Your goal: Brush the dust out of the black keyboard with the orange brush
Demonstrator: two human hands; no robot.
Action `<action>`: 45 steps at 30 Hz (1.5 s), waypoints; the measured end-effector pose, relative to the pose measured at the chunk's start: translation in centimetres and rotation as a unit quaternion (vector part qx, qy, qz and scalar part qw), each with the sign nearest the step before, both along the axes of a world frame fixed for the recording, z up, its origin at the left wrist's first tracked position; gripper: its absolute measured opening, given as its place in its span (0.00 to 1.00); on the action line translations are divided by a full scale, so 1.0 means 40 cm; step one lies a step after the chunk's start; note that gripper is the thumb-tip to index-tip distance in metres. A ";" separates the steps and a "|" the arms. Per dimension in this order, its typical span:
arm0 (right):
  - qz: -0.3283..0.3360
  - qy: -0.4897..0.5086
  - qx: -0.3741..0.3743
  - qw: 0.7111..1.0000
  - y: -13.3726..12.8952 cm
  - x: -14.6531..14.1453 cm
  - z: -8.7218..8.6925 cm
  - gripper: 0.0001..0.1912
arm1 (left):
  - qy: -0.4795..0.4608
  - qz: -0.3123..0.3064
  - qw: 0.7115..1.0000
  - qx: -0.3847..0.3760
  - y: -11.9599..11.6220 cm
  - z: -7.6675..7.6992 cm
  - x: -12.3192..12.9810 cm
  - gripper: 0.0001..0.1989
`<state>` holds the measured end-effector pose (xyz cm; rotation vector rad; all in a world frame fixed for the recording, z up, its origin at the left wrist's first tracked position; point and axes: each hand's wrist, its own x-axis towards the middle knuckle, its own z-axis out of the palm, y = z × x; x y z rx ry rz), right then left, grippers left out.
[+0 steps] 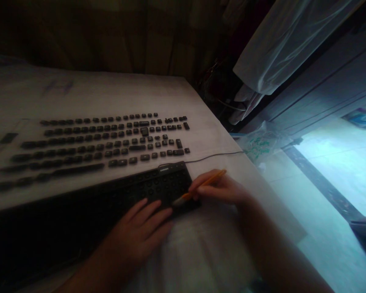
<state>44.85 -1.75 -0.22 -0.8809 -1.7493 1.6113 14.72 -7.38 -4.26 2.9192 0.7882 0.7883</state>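
A black keyboard [110, 199] with its keycaps off lies along the near side of the table. My right hand [218, 187] pinches a paintbrush [212, 178] with an orange handle, its pale bristles down at the keyboard's right end. Flat on the keyboard's near edge, left of the bristles, rests my left hand [144, 228], fingers stretched out and holding nothing. Beyond the keyboard, the loose black keycaps [137, 147] are laid out in several rows that follow the key layout. Blur hides the finer detail of the keyboard's left part.
From the keyboard's top edge a thin cable [213, 155] runs right, over the edge of the white-covered table [198, 106]. A clear plastic bag [259, 142] with green print sits past that edge. White cloth [271, 53] hangs at the upper right, and a dark curtain [110, 36] is behind.
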 end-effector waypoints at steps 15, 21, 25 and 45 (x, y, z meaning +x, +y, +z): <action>0.002 -0.025 -0.025 0.999 -0.004 -0.009 -0.002 0.15 | -0.004 0.009 1.000 -0.008 -0.006 -0.002 -0.003 0.20; 0.002 -0.001 -0.045 0.999 -0.006 -0.010 0.003 0.15 | -0.008 0.012 1.000 -0.001 -0.004 -0.010 -0.003 0.19; -0.007 0.001 -0.028 1.000 -0.001 -0.007 0.000 0.15 | -0.007 0.011 1.000 -0.006 -0.006 -0.011 -0.003 0.20; -0.013 -0.010 -0.003 1.000 -0.007 -0.010 0.002 0.13 | -0.010 0.010 1.000 -0.004 -0.006 -0.009 -0.003 0.20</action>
